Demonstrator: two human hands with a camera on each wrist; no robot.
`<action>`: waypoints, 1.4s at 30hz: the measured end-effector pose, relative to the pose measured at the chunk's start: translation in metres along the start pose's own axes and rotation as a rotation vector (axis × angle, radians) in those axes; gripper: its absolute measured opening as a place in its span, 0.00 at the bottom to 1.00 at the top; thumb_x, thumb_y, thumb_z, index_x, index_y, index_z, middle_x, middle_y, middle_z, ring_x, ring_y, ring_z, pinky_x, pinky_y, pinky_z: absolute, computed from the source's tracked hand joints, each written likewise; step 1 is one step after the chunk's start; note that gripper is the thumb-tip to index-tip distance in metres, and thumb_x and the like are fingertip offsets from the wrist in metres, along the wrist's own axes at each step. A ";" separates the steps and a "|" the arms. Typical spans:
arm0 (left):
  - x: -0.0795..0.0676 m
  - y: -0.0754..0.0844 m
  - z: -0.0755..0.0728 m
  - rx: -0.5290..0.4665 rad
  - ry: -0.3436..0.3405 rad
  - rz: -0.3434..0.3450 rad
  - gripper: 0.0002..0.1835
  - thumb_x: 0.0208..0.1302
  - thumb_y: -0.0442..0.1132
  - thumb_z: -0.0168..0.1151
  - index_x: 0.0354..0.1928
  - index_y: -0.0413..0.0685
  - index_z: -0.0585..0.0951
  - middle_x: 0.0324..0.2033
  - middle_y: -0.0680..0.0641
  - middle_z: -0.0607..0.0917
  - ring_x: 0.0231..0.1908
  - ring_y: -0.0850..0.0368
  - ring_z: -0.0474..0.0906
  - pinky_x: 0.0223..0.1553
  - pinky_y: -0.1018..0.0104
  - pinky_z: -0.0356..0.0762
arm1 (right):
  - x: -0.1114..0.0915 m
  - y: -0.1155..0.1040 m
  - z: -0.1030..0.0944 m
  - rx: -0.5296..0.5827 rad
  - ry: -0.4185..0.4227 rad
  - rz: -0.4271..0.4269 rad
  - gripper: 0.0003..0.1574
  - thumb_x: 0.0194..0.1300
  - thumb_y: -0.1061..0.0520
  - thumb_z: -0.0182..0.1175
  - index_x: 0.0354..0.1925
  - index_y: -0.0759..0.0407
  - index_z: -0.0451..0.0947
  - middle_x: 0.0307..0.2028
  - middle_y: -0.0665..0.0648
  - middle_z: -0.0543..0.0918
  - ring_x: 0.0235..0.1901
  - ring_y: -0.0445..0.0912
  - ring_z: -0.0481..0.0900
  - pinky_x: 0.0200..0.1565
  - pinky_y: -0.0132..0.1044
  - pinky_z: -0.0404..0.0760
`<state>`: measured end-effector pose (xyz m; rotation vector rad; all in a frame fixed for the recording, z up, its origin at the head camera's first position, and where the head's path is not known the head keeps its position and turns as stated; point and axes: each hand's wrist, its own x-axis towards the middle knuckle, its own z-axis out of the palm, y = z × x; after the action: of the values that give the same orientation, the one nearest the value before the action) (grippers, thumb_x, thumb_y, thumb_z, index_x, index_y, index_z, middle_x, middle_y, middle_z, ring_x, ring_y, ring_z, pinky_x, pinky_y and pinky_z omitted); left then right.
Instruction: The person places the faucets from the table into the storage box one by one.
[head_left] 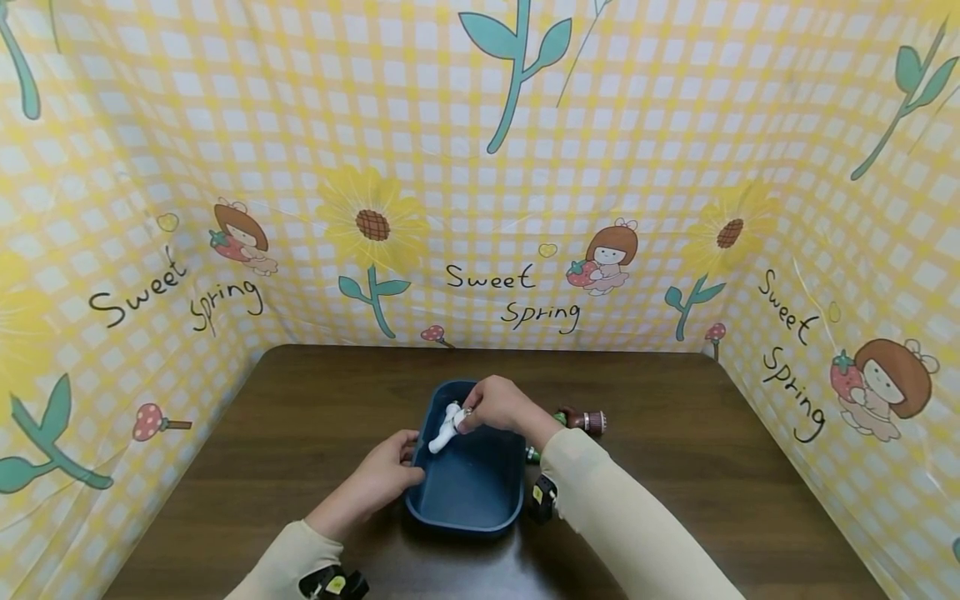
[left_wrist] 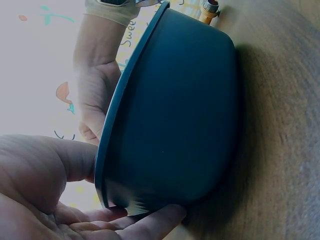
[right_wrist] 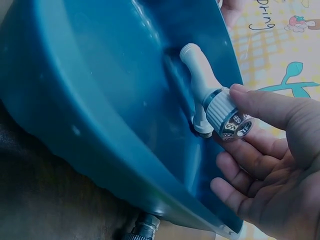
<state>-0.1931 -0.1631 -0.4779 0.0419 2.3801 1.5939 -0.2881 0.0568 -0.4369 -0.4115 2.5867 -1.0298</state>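
Note:
A dark blue plastic basin stands on the table. Its left rim is held by my left hand; in the left wrist view, the thumb lies at the rim and the fingers touch the outer wall. Inside the basin, near its far left side, is a white tap-like valve with a threaded end and a ribbed knob. My right hand reaches over the basin and pinches that knob between thumb and fingers, its chrome end showing in the right wrist view.
To the right of the basin lie a brown fitting with a ribbed cap and a green-and-metal fitting, partly hidden by the right arm. The brown wooden table is enclosed by a yellow checked cloth.

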 end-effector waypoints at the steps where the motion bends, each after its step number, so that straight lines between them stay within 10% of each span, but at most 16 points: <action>1: 0.000 0.000 0.000 -0.001 0.000 -0.003 0.33 0.61 0.27 0.62 0.70 0.34 0.67 0.58 0.36 0.82 0.53 0.45 0.81 0.51 0.48 0.84 | 0.000 0.000 0.000 0.001 -0.001 0.000 0.12 0.53 0.52 0.79 0.34 0.53 0.88 0.36 0.48 0.86 0.38 0.46 0.80 0.47 0.44 0.80; 42: -0.002 -0.001 0.000 -0.012 -0.002 0.015 0.34 0.61 0.27 0.62 0.70 0.33 0.67 0.59 0.35 0.82 0.55 0.44 0.81 0.51 0.49 0.84 | 0.000 -0.005 0.008 -0.081 -0.037 0.022 0.13 0.54 0.51 0.79 0.37 0.50 0.86 0.35 0.48 0.85 0.37 0.46 0.80 0.46 0.43 0.80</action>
<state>-0.1914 -0.1638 -0.4786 0.0588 2.3743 1.6137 -0.2840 0.0485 -0.4384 -0.4164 2.6002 -0.9044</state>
